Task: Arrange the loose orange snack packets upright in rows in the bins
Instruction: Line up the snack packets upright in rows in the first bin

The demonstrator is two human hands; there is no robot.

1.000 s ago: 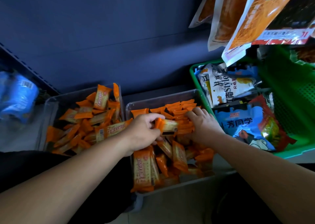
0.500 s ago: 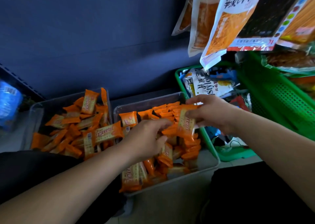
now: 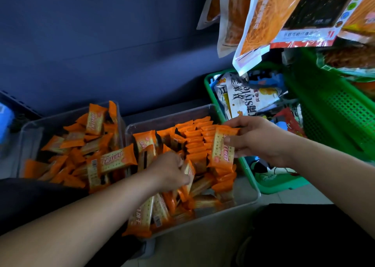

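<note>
Head view. My right hand (image 3: 261, 140) fingers pinch one orange packet (image 3: 222, 147) by its side, upright over the clear bin's (image 3: 168, 116) back row (image 3: 194, 138). My left hand (image 3: 170, 171) fingers curl round a second packet (image 3: 188, 171) mid-bin. Light, slick film, probably brittle inside: take the edges, no squeezing. A second ago my right hand lay low against that row.

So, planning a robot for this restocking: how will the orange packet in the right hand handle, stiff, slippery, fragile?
Probably fairly stiff: the orange packet lies flat though the right hand pinches only one edge. Likely light, since a pinch alone carries it. Its glossy wrapper may be slippery, and the printed cracker suggests brittle contents.
</note>
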